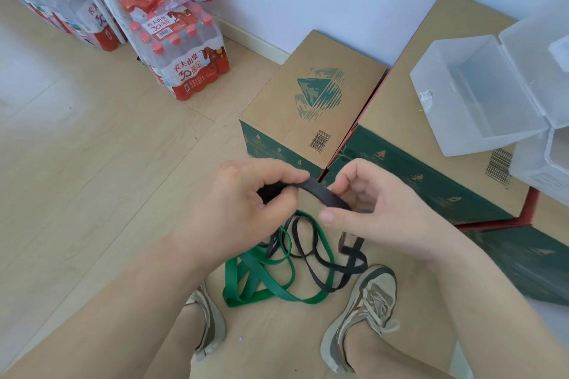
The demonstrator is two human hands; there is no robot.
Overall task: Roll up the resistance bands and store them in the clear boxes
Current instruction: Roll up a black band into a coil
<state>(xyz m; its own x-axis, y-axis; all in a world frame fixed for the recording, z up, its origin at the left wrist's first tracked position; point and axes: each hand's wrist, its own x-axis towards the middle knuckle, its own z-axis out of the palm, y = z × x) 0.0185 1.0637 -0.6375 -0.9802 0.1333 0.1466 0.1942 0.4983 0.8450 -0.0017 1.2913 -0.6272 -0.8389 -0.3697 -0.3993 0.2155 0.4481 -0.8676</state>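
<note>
Centre frame: left hand (246,209) curls round the end of the black band (326,194), right hand (381,212) pinches it alongside, other fingers loose; likely risk: its tail, tangled with the green band (235,278) at lower centre, snags and unrolls the coil short of the clear box (480,144), upper right.

Black band (324,193): one end hidden inside left hand (246,206). Second clear box (537,171): cut off by right edge. Left shoe (212,321): partly behind forearm (138,286).
</note>
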